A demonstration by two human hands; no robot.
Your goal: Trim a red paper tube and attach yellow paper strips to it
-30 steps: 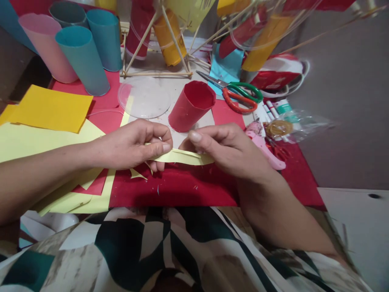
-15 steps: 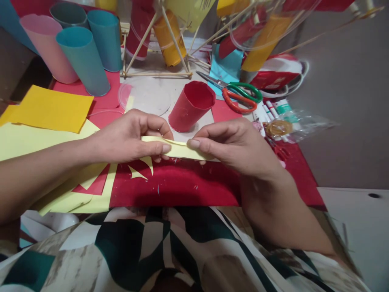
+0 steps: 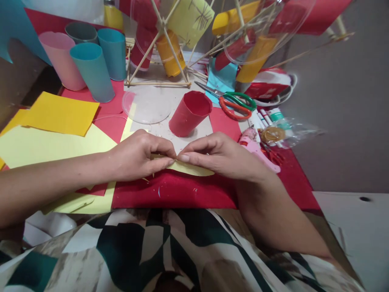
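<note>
Nearest you is your patterned clothing [image 3: 152, 251], and just beyond it the red sheet [image 3: 173, 190] lies flat across the table edge. Both your hands rest over that sheet's far edge.

Your left hand [image 3: 138, 156] is curled almost closed, with thumb and forefinger pressed together on the left end of the yellow paper strip [image 3: 191, 168]. Your right hand [image 3: 219, 156] comes in from 4 o'clock, its fingers bent and drawn in, thumb and fingertips nipping the same strip. The two pinches nearly touch at the middle.

The strip sits at 3 o'clock from your left fingertips and runs on under your right fingers. Its long axis goes from 9 to 3 o'clock, dipping slightly toward 4. The free end tapers out below your right palm, low over the red sheet.

A pale yellow sheet [image 3: 45, 146] lies under your left forearm at 9 o'clock. The pink glue gun [image 3: 258, 148] is just beside your right hand at 2 o'clock.

Farther off at 12 o'clock a red paper tube [image 3: 190, 113] leans on its side, its open mouth facing up and away. A clear plastic disc [image 3: 146, 106] lies at 11 o'clock and the scissors [image 3: 238, 103] at 1 o'clock.

Beyond these, an orange-yellow sheet [image 3: 60, 113] sits at 10 o'clock with teal and pink tubes [image 3: 92, 71] standing behind it. A stick frame [image 3: 158, 61] rises at the back.
</note>
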